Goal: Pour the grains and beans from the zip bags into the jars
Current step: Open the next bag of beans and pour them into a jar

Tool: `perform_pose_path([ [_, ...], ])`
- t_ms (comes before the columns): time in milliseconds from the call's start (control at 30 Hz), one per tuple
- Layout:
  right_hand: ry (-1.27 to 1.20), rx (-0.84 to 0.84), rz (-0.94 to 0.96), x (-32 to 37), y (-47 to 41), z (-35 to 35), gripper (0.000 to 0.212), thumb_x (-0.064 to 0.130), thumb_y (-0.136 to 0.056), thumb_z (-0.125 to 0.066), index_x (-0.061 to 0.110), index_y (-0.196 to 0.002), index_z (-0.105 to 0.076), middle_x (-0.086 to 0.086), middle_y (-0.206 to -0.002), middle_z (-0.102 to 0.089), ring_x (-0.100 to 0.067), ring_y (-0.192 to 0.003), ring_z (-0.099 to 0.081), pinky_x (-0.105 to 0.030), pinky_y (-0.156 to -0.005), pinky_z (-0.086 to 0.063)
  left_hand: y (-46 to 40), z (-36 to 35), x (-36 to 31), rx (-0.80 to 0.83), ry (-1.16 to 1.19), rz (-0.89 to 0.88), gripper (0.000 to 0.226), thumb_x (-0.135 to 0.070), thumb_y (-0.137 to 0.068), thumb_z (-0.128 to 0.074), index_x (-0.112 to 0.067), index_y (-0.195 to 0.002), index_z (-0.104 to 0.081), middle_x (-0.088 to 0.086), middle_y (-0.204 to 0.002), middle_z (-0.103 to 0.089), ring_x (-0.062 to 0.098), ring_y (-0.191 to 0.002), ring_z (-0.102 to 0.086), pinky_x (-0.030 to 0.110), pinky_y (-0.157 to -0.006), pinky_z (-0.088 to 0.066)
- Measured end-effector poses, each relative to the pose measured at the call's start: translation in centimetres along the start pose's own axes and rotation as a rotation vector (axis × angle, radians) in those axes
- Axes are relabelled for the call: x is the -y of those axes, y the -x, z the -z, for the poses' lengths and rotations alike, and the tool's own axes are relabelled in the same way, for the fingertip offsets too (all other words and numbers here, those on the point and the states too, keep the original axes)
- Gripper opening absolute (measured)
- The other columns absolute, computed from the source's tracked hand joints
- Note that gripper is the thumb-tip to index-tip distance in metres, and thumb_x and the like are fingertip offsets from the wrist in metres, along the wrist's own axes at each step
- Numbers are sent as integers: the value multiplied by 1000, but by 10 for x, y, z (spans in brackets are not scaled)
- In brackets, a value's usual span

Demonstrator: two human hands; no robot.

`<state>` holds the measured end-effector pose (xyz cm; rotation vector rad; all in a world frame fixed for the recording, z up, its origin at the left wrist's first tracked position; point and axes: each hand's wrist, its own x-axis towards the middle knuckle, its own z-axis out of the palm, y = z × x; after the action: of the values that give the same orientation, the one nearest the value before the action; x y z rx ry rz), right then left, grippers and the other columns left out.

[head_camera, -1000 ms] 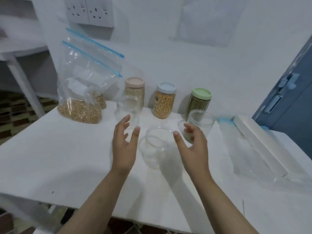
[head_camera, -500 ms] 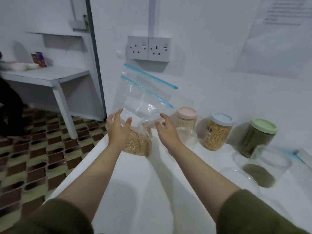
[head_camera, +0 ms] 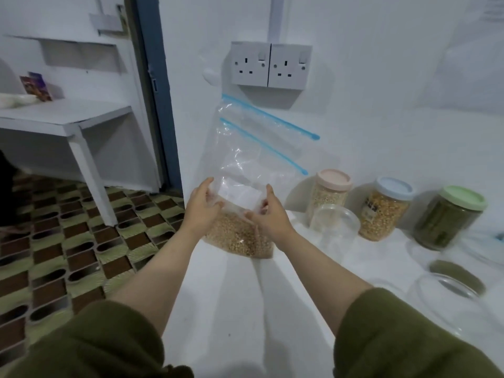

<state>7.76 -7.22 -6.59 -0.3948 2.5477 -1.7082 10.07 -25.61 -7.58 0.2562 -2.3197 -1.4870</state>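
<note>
A clear zip bag (head_camera: 245, 165) with a blue seal and tan grains in its bottom stands at the table's left edge, leaning on the wall. A second zip bag (head_camera: 275, 115) stands behind it. My left hand (head_camera: 201, 207) holds the front bag's left side and my right hand (head_camera: 266, 214) grips its right side, both just above the grains. An empty clear jar (head_camera: 334, 230) stands right of my right hand. Another open clear jar (head_camera: 447, 298) lies nearer, at the right.
Three lidded jars line the wall: pink lid (head_camera: 330, 190), blue lid (head_camera: 384, 211), green lid (head_camera: 450, 216). The white table (head_camera: 218, 309) ends at my left over a tiled floor (head_camera: 68, 255). A double socket (head_camera: 270, 65) hangs above the bags.
My head turned left and my hands left the empty jars. They reached to the front zip bag and now hold it by both sides.
</note>
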Motion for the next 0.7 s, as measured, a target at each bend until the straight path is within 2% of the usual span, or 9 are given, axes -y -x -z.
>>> perform_pose_path([
  [133,2,-68,29,2,17,9,94,15,-88,-75,24,-159,-14,0,-109,-42,-12,-85,-45,-23,-81,-42,18,0,-7,-59,117,-6,69,-6,-90,-69,-31,-147,-41,-4,-127,-39,2,-108,-48,32,-104,-43],
  [200,-18,-110,31,-1,33,16,90,15,-88,-74,26,-158,-19,1,-112,-45,-12,-89,-46,-22,-82,-43,32,2,-8,-59,187,12,70,-6,-87,-72,-36,-143,-45,-4,-129,-42,9,-116,-52,39,-106,-46],
  [267,-41,-148,33,-3,51,24,87,13,-88,-74,27,-157,-23,4,-106,-45,-11,-84,-47,-16,-75,-44,52,1,-13,-59,228,18,66,-7,-86,-73,-40,-138,-49,-3,-129,-45,14,-120,-55,44,-107,-47],
  [333,-57,-181,46,-5,74,35,84,9,-88,-73,26,-156,-26,6,-100,-44,-11,-77,-45,-11,-66,-44,80,-4,-22,-71,232,18,63,-8,-88,-73,-39,-137,-49,-9,-119,-45,13,-114,-56,42,-105,-48],
  [433,-53,-207,57,-8,111,52,84,8,-87,-73,27,-155,-27,3,-101,-45,-11,-72,-44,-12,-61,-45,127,-12,-36,-89,210,27,60,-14,-90,-71,-36,-140,-47,-16,-109,-42,7,-97,-56,33,-96,-50],
  [567,-27,-228,62,-17,163,71,85,11,-85,-76,30,-154,-29,7,-97,-46,-10,-67,-44,-15,-66,-43,184,-21,-51,-85,253,108,58,-22,-91,-71,-39,-140,-45,-5,-121,-47,6,-97,-58,26,-85,-51],
  [633,-19,-231,53,-19,188,80,86,13,-85,-76,32,-153,-29,8,-96,-46,-9,-67,-45,-19,-70,-43,208,-24,-61,-84,293,190,56,-25,-93,-69,-38,-141,-44,-2,-134,-42,4,-95,-56,17,-71,-45],
  [700,-11,-221,45,-21,211,90,85,16,-85,-77,34,-153,-30,8,-98,-47,-9,-67,-45,-20,-70,-43,232,-28,-69,-60,354,272,56,-29,-93,-68,-38,-142,-42,-1,-143,-38,9,-105,-52,14,-67,-38],
])
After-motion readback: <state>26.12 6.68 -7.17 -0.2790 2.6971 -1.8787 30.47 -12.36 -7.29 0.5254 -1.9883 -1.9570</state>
